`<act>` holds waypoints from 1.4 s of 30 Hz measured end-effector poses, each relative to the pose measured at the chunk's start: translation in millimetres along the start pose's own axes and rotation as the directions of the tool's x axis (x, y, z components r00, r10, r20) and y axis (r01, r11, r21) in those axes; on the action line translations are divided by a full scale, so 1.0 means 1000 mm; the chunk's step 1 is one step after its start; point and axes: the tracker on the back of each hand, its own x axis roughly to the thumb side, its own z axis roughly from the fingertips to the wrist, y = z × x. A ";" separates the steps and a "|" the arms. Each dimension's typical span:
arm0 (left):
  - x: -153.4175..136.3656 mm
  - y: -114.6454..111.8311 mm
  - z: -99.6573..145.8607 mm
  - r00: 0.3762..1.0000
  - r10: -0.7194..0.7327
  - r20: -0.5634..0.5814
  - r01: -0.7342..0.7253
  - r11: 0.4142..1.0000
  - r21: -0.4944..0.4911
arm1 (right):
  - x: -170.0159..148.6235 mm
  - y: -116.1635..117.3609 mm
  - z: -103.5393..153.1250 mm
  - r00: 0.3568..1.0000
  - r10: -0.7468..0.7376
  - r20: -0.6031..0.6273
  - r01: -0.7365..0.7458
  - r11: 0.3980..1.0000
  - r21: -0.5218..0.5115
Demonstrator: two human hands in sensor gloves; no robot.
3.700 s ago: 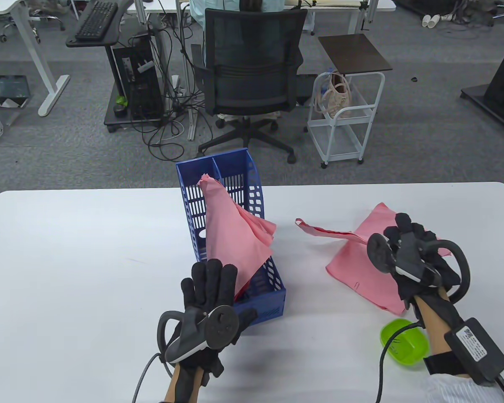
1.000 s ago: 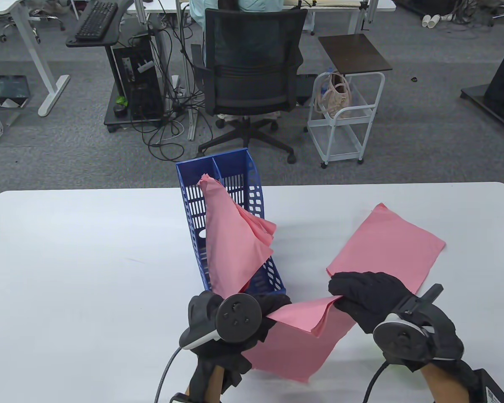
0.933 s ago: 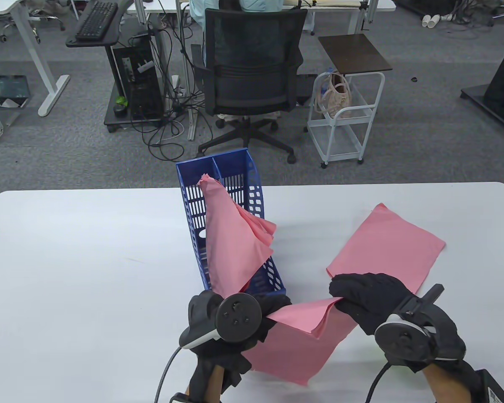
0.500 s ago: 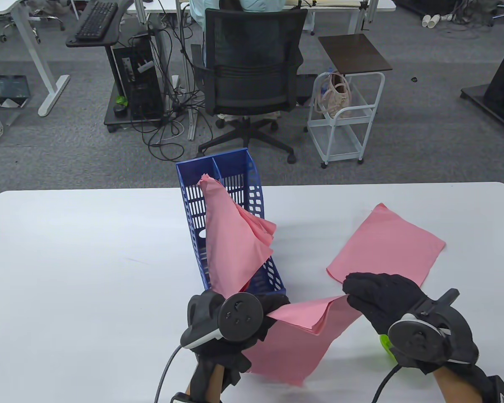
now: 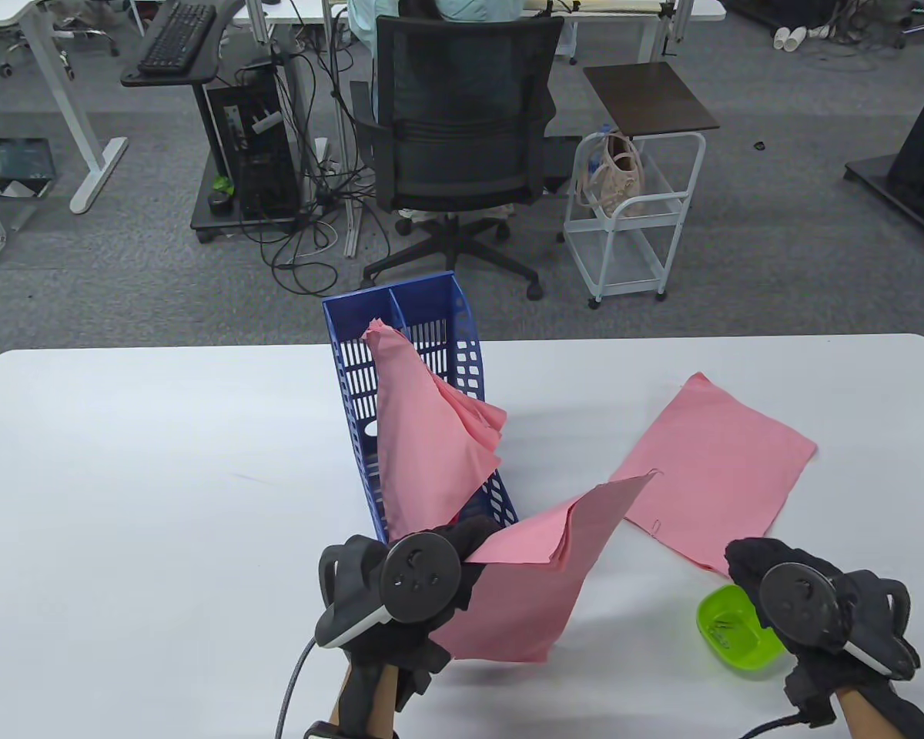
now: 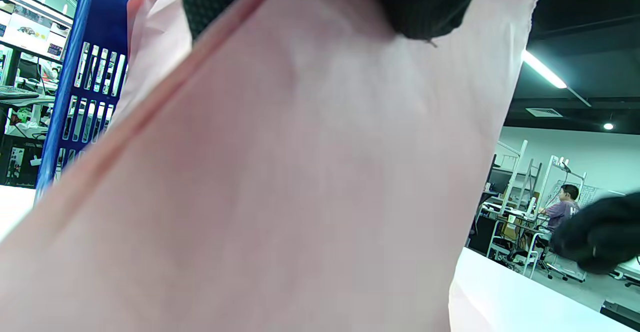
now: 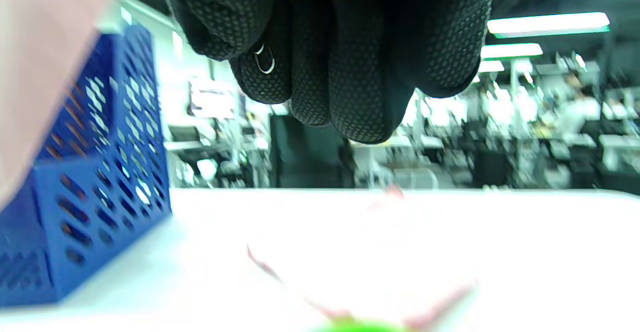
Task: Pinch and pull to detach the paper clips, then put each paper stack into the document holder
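- At the bench's near edge, right of the middle, the left hand (image 5: 400, 593) grips a pink paper stack (image 5: 531, 585) by its left side, lifted so its far corner points up.
- Near the near right corner, the right hand (image 5: 808, 600) is curled, pinching a small paper clip (image 7: 265, 61) between its fingertips (image 7: 260, 72), right beside the green dish (image 5: 739, 630).
- If the pinch slackens before the hand is over the dish, the clip could drop onto the bench.
- Held by one side only, the loose sheets could fan apart or slip out.
- Farther in, a second pink stack (image 5: 716, 466) lies flat towards the right edge, a clip seemingly on its near edge.
- At the middle of the far edge stands the blue document holder (image 5: 400, 362); paper already slumps across its opening, so the next stack could snag or crumple there.
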 end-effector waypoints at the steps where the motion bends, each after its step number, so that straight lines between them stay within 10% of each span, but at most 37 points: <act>1: 0.000 0.000 0.000 1.000 0.000 0.000 0.000 1.000 0.003 | -0.005 0.007 -0.001 1.000 -0.010 -0.018 0.010 0.999 0.031; 7: 0.001 -0.001 0.000 1.000 -0.007 -0.006 0.007 1.000 0.018 | -0.025 0.035 -0.002 0.995 -0.019 -0.101 0.041 0.975 0.220; 28: 0.041 0.007 0.004 0.997 -0.054 -0.049 0.063 0.974 0.218 | -0.039 0.025 -0.044 0.992 -0.099 -0.075 0.106 0.989 0.106; 42: 0.108 0.055 -0.011 0.913 -0.216 -0.346 0.357 0.832 0.424 | -0.050 0.040 -0.037 0.987 -0.156 -0.048 0.160 0.983 0.093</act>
